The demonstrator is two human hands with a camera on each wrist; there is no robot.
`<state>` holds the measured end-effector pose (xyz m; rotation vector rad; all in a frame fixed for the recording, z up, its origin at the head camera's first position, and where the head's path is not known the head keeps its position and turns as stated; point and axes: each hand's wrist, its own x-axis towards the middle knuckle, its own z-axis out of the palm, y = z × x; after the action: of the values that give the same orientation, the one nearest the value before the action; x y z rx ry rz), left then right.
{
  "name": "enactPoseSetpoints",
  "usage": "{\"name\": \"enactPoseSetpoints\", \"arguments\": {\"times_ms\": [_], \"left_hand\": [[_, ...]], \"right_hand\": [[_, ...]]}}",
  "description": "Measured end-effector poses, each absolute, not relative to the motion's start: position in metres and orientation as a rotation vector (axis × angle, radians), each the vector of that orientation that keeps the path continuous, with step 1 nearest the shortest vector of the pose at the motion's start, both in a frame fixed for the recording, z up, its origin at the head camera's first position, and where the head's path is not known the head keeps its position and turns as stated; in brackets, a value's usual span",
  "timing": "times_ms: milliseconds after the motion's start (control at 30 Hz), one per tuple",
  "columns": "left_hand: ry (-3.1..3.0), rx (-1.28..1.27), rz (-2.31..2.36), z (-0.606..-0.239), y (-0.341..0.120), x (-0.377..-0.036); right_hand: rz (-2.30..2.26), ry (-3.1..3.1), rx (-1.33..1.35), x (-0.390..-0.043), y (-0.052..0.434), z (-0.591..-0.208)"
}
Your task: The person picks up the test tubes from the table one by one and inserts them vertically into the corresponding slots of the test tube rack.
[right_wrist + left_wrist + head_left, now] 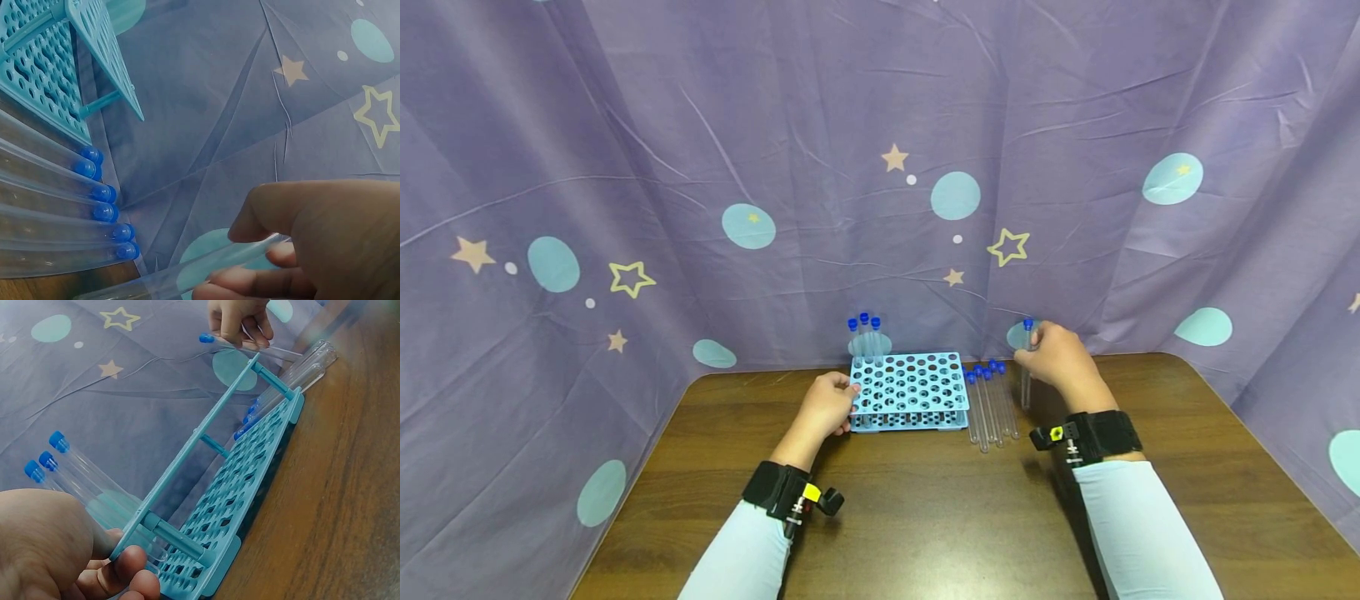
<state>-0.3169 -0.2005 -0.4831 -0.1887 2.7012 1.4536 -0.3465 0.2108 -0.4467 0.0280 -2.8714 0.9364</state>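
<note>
The right hand pinches one capped tube near its top and holds it upright, off the table, just right of the loose tubes and near the curtain. The left hand grips the left edge of the rack, fingers curled over the top plate, holding it steady on the table.

Three tubes stand in the rack's far left corner; every other hole that shows is open. The loose tubes lie side by side just beside the rack's right end, blue caps toward the curtain; the right wrist view shows six caps. By my reading the racking is at an early stage: three in, one in hand, the rest lying on the table
</note>
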Motion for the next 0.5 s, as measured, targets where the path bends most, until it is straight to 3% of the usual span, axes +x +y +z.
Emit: {"name": "enactPoseSetpoints", "arguments": {"times_ms": [500], "left_hand": [[2.695, -0.204, 1.441, -0.4835, -0.2001, -0.3194]], "right_hand": [[0.905, -2.705, 0.100, -0.3482, 0.2064, -0.4459]]}}
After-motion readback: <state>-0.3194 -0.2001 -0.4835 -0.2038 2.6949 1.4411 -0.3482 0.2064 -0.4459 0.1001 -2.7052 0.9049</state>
